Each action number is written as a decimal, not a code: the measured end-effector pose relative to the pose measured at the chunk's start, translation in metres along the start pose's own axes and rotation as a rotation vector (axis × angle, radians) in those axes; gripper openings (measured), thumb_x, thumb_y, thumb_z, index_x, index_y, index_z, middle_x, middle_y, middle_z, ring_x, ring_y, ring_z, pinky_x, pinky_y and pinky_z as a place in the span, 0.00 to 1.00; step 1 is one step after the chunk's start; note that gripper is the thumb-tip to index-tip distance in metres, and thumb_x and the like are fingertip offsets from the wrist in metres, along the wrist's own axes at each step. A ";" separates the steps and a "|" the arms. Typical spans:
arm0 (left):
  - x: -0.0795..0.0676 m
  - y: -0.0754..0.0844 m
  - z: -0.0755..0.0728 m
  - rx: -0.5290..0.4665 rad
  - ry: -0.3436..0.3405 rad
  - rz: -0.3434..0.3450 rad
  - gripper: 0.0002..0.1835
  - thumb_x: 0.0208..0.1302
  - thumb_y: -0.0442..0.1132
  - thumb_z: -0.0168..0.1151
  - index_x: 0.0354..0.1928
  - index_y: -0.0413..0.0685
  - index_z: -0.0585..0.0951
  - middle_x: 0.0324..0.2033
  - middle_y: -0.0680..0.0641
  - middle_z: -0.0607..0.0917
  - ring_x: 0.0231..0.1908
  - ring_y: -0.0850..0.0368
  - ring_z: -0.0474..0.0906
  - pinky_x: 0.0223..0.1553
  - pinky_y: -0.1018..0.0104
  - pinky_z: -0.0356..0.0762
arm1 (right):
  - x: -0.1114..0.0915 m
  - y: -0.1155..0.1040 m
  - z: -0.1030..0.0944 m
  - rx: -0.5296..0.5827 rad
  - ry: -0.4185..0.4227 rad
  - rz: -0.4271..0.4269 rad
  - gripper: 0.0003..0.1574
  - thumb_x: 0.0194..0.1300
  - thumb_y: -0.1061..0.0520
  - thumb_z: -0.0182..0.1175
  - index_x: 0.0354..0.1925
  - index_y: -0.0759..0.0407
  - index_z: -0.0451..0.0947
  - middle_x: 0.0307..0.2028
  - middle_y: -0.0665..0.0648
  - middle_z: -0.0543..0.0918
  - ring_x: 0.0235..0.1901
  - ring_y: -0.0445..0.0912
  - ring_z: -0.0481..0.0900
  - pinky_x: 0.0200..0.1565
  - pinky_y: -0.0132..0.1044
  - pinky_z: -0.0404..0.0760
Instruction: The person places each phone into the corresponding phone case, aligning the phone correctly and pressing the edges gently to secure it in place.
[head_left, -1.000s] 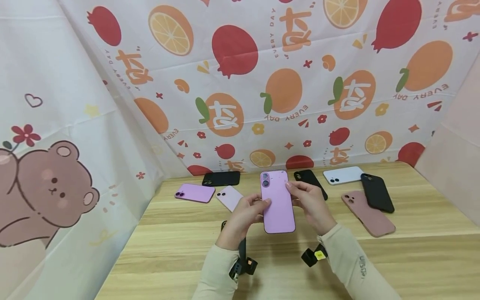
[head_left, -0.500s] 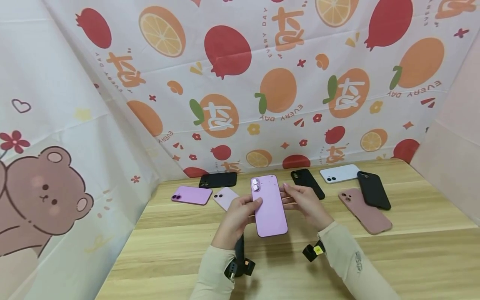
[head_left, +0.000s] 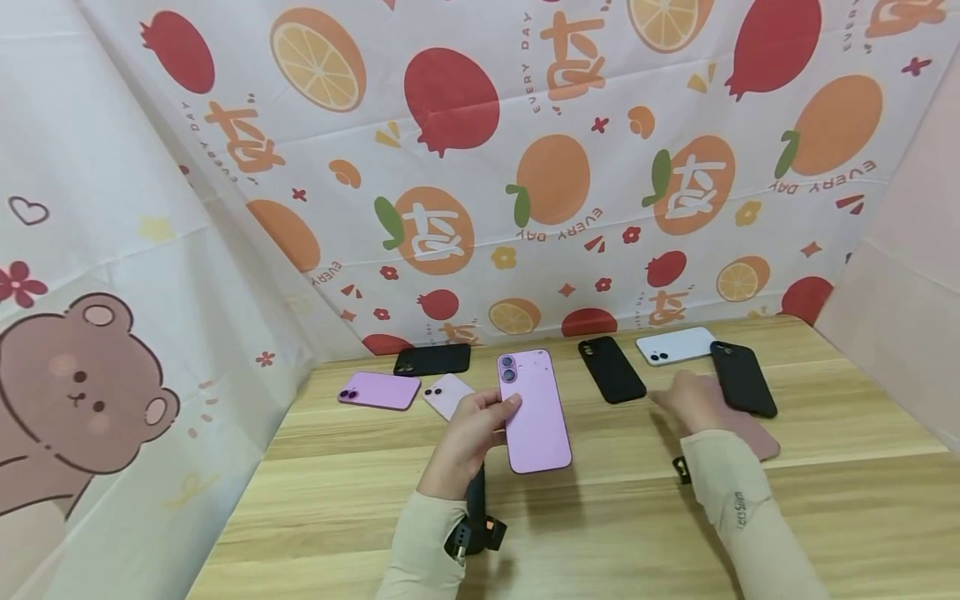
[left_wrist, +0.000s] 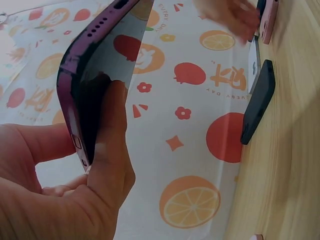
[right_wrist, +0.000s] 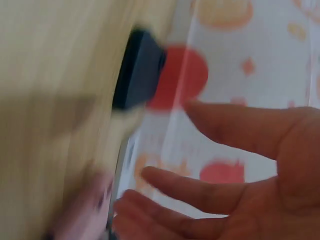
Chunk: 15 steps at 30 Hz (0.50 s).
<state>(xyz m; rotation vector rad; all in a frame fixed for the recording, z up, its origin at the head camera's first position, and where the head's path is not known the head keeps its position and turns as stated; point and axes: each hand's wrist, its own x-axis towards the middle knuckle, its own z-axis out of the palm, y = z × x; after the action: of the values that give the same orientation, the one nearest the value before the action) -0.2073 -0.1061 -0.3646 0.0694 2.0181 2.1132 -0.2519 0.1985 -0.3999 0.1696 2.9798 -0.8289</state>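
Note:
My left hand grips a light purple phone by its left edge, thumb on the back and fingers behind; its two-lens camera sits at the upper left. In the left wrist view the phone's purple frame and glossy dark screen show above my fingers. My right hand is over the dusty pink phone case, with a black case just to its left. The right wrist view, blurred, shows thumb and fingers spread with nothing between them, near the black case and the pink case.
Along the table's back lie another purple phone, a black case, a pale pink phone and a white phone. Another black case overlaps the pink one. A dark upright object stands below my left wrist. Printed cloth hangs behind.
My right hand has left the purple phone's side and moved right, over the pink case. The left hand keeps holding the purple phone. The view has shifted slightly.

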 end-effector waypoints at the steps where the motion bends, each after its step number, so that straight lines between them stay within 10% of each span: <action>1: 0.000 0.000 0.000 0.000 0.000 0.001 0.16 0.69 0.34 0.55 0.51 0.26 0.75 0.30 0.49 0.82 0.32 0.60 0.79 0.35 0.65 0.79 | -0.003 0.005 -0.004 -0.007 0.002 0.035 0.22 0.64 0.52 0.57 0.18 0.64 0.70 0.23 0.64 0.74 0.27 0.56 0.73 0.34 0.50 0.73; 7: -0.002 0.002 -0.001 0.000 -0.002 0.003 0.16 0.70 0.35 0.54 0.51 0.26 0.75 0.30 0.49 0.82 0.31 0.60 0.78 0.36 0.65 0.78 | -0.016 0.030 -0.023 -0.037 -0.046 0.232 0.33 0.58 0.56 0.63 0.51 0.82 0.70 0.49 0.84 0.71 0.45 0.73 0.72 0.43 0.62 0.74; 15: -0.002 0.002 -0.001 0.002 -0.022 -0.005 0.16 0.70 0.34 0.53 0.52 0.26 0.75 0.30 0.48 0.82 0.32 0.60 0.79 0.36 0.66 0.78 | -0.015 0.052 -0.022 -0.084 -0.128 0.257 0.38 0.50 0.57 0.72 0.49 0.84 0.69 0.49 0.85 0.70 0.44 0.72 0.74 0.40 0.59 0.77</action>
<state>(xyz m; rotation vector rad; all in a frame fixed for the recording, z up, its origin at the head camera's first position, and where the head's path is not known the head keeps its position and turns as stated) -0.2056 -0.1071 -0.3619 0.0876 2.0064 2.0985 -0.2314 0.2532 -0.4065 0.4660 2.7875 -0.6569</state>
